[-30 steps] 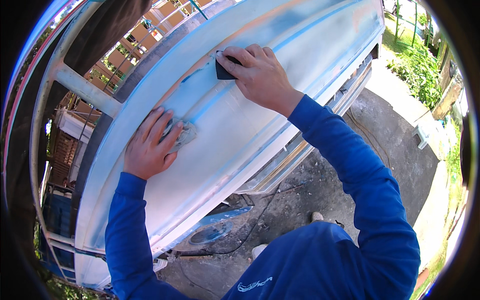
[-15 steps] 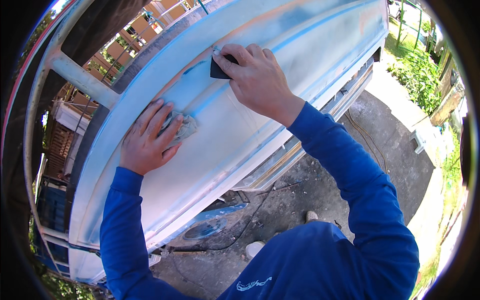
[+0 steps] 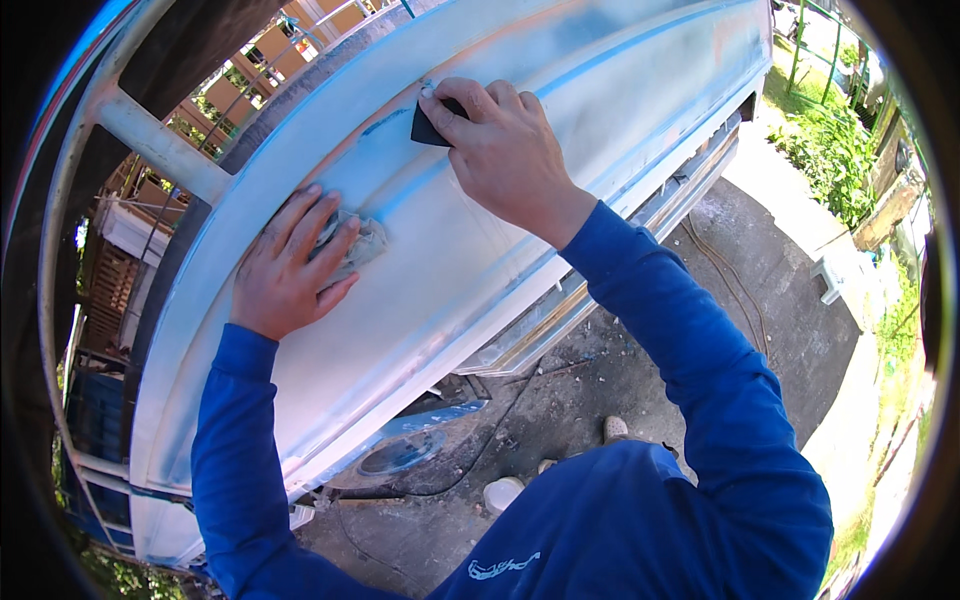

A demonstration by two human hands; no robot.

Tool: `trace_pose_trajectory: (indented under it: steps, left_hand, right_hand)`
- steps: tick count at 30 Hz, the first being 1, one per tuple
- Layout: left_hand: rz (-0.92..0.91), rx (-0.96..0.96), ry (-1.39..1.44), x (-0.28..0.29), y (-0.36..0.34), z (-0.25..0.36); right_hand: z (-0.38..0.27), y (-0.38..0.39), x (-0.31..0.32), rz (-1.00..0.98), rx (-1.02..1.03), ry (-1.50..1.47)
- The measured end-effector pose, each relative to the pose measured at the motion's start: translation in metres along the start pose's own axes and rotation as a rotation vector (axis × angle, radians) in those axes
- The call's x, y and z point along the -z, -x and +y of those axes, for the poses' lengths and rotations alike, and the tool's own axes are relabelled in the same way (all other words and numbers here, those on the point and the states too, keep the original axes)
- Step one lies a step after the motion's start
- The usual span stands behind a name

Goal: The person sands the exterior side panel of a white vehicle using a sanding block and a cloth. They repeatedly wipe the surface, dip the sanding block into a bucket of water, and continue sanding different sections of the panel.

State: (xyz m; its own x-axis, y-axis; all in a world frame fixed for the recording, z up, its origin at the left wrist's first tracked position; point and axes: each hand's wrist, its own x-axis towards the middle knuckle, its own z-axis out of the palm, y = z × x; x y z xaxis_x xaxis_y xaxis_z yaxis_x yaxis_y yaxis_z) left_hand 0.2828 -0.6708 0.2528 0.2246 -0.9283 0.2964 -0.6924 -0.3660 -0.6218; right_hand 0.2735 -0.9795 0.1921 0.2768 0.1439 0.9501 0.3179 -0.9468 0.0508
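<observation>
My right hand [image 3: 505, 150] pinches a small flat black square [image 3: 432, 126] between thumb and fingers. Whether it is sandpaper or a rubber spreader I cannot tell. It sits against a curved vehicle panel [image 3: 400, 290], painted white with blue and orange-brown patches, beside a dark teal streak [image 3: 385, 124]. Lower down to the left, my left hand [image 3: 292, 265] presses on the same panel with its fingers stretched. A crumpled pale grey-green cloth [image 3: 362, 242] is held under it and pokes out beside the index finger.
A metal tube frame [image 3: 160, 145] rises left of the panel. Below the panel's lower edge, a loose blue-and-white part [image 3: 405, 450] lies on the dark ground with a white round container [image 3: 503, 495] and a cable [image 3: 490, 465]. A white stool [image 3: 830, 278] stands at the right.
The black piece and my right hand have shifted slightly left and up along the panel. My left hand still presses the cloth there. The whole view has moved a little.
</observation>
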Motion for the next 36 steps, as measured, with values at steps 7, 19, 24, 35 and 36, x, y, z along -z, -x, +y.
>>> trace_pose_trajectory:
  steps: [7, 19, 24, 35, 36]
  left_hand:
    - [0.001, 0.006, -0.001, 0.002, -0.002, 0.002]
    - [0.014, -0.007, 0.012, 0.0, 0.0, 0.001]
    - [0.015, -0.024, 0.039, 0.0, 0.002, -0.002]
    - [0.046, -0.032, 0.027, -0.002, -0.001, 0.002]
    - [0.046, -0.046, 0.04, -0.001, -0.001, 0.0]
  right_hand:
    - [-0.021, 0.003, -0.004, 0.008, -0.178, 0.004]
    - [-0.036, 0.003, -0.007, 0.093, -0.228, 0.022]
    - [-0.056, 0.004, -0.016, 0.111, -0.307, 0.025]
    - [-0.07, 0.005, -0.025, 0.121, -0.352, 0.121]
    - [-0.065, 0.007, -0.025, 0.131, -0.36, 0.108]
